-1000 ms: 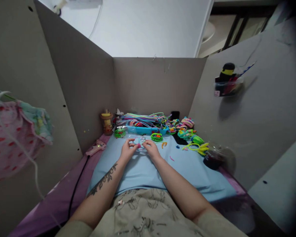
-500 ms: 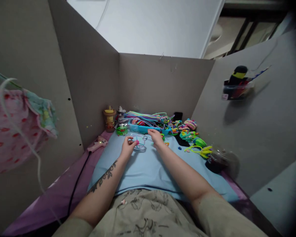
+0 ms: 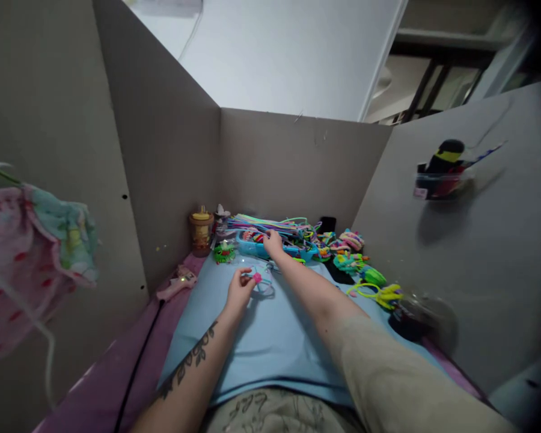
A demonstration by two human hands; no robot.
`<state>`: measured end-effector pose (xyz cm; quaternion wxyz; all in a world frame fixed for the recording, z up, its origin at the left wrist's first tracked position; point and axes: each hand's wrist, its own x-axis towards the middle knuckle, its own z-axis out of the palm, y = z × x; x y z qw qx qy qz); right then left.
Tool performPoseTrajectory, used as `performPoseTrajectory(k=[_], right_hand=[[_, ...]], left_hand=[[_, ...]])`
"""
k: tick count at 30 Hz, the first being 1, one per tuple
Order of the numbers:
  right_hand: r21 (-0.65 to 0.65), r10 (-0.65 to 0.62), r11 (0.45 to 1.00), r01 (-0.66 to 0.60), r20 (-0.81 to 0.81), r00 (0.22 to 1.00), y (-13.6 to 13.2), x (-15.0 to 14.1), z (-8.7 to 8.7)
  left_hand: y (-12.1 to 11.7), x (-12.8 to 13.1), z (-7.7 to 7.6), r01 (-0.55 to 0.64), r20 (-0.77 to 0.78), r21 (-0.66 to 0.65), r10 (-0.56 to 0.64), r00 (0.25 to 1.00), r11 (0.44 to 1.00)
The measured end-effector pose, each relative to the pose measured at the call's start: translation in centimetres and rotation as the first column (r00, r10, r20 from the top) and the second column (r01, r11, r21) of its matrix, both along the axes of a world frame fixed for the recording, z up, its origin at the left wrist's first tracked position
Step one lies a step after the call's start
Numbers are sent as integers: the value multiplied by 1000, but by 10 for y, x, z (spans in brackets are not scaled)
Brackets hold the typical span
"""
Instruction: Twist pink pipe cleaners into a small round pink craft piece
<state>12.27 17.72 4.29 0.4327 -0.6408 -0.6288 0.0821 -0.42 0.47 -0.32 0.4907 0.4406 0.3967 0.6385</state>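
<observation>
My left hand (image 3: 240,290) pinches a small craft piece at its pink, flower-like part (image 3: 257,278). Thin light blue loops (image 3: 265,287), which look like pipe cleaner, spread to the right of the pink part, just above the blue cloth (image 3: 288,337). My right hand (image 3: 273,243) is stretched forward over the blue tray (image 3: 247,247), its fingers bent together among the things there. What those fingers touch is too small to make out. Long pastel pipe cleaners (image 3: 270,223) lie across the tray behind the hand. Scissors (image 3: 270,266) partly show beneath the right wrist.
A green frog-like craft (image 3: 224,253) sits left of the tray. Finished fuzzy crafts (image 3: 349,261) and a yellow-green piece (image 3: 388,296) line the right side, near a dark container (image 3: 412,319). A pink glue gun (image 3: 178,284) with black cord lies left. Grey panels surround the table.
My right hand has left the pink and blue piece and moved forward to the tray. My left hand keeps hold of the piece. The camera view has shifted somewhat.
</observation>
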Motion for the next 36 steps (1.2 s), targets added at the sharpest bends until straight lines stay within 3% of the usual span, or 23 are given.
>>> performPoseTrajectory(k=[6,9,12,19,22,25,28,32,36], right_hand=[[-13,-53,998,54,116,992,36,10,21],[-47,-74,994,99,382,921,48,18,27],[-169,55,985,39,519,853,49,24,23],[-227,190,970,-81,515,836,41,33,-1],[-136,72,991,-14,433,898,46,41,0],[-18,-140,987,158,376,916,54,54,9],[29,-228,969,244,472,851,57,68,20],[-29,-142,976,216,664,734,58,78,29],[-23,-41,995,97,793,608,56,77,31]], left_hand=[[-3,-1,-1,37,11,-22,-37,999,999],[-4,-2,-2,35,18,-44,-34,999,998],[-5,-3,-1,43,9,-43,-43,999,998],[-7,-2,4,41,17,-104,-39,999,994],[-9,-2,9,28,35,-136,-23,999,990],[-11,-2,11,44,50,-145,-37,998,988],[-11,-3,11,58,57,-147,-50,997,987],[-12,-2,12,55,64,-160,-45,997,986],[-12,-2,13,58,79,-174,-45,996,983]])
